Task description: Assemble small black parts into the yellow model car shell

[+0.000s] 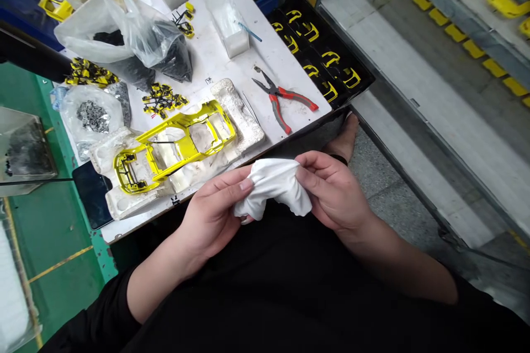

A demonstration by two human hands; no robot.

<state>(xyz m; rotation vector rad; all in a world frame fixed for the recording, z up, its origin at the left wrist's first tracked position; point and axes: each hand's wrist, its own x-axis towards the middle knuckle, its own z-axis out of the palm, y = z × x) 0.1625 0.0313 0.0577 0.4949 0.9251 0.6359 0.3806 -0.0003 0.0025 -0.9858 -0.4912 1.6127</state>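
A crumpled white cloth (275, 179) is stretched between my two hands, just off the table's front edge. My left hand (221, 204) pinches its left side between thumb and fingers. On the other side, my right hand (335, 190) grips the cloth's right edge the same way. Beyond the hands, a yellow toy car body shell (188, 149), underside up, rests in a worn white foam cradle (248, 132). Red-and-grey pliers (281, 94) lie with jaws slightly apart to the right of the cradle.
Plastic bags of black parts (161, 47) and small yellow-black pieces (163, 100) crowd the table's left. A white box (234, 38) holds a blue stick. At right are a black tray (323, 49) of yellow parts and a conveyor (414, 83). A dark phone (91, 196) lies at the left corner.
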